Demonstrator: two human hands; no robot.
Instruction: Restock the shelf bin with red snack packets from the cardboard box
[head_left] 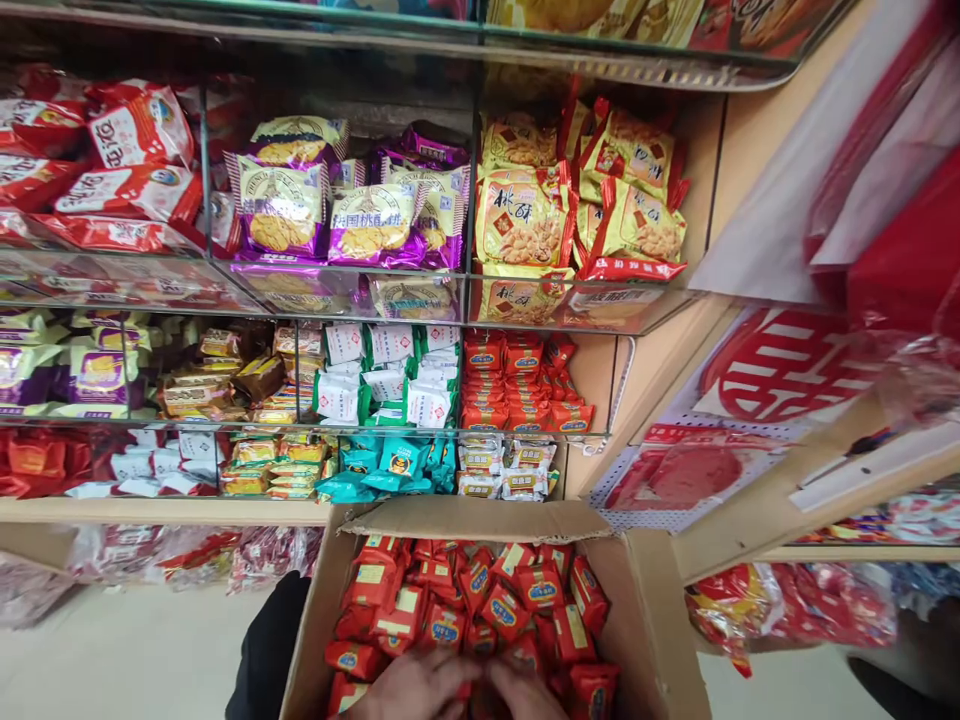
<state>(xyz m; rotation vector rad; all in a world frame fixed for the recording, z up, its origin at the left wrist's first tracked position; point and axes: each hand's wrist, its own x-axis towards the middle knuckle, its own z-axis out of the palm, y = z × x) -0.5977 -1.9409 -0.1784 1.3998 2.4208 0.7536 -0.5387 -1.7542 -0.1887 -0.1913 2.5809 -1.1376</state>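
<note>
An open cardboard box (664,620) full of small red snack packets (504,610) stands at the bottom of the head view. Both of my hands reach into it among the packets. My left hand (424,685) has its fingers curled downward, with a red packet showing just under the fingertips. Close by on the right, my right hand (525,690) also bends its fingers inward; the frame's lower edge cuts it off, and whatever lies in its grasp is hidden. The two hands' fingertips nearly meet.
Ahead, shelves with glass dividers hold matching red packets (502,385), teal packets (397,462), white-and-green packets (386,375), purple biscuit packs (281,210) and yellow packs (525,215). Red decorations (787,365) hang at right. Bagged goods (795,600) lie below. A dark-clothed leg (270,645) is left of the box.
</note>
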